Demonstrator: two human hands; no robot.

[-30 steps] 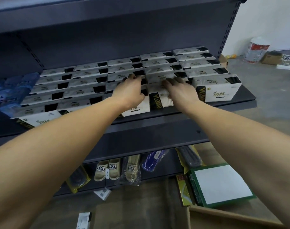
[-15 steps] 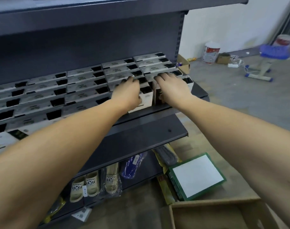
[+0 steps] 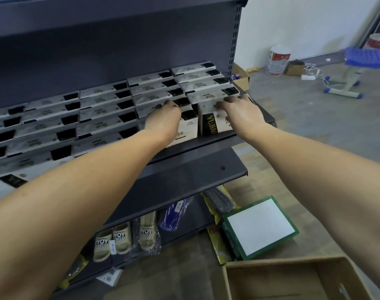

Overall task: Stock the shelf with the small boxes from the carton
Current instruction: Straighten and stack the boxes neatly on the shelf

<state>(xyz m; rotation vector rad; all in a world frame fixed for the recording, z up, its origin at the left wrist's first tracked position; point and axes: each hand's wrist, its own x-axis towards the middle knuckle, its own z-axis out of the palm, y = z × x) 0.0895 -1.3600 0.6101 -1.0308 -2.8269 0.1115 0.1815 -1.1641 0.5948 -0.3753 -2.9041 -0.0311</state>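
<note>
While both hands' flat fingers press glossy rectangular boxes, cardboard carton gapes.

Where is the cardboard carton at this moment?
In the head view the cardboard carton sits on the floor at the bottom right, under the right forearm, just in front of the green-framed white board that lies by the shelf unit's foot.

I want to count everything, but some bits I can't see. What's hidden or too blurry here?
All in the head view:
- Carton: the bottom edge cuts it off, so any boxes left inside are unseen.
- Small boxes at front left: hidden behind the left forearm.
- Left hand and right hand: fingertips lie over the boxes; grip unclear.
- Blue chair: blurred.
- Bucket label: too small to read.
</note>
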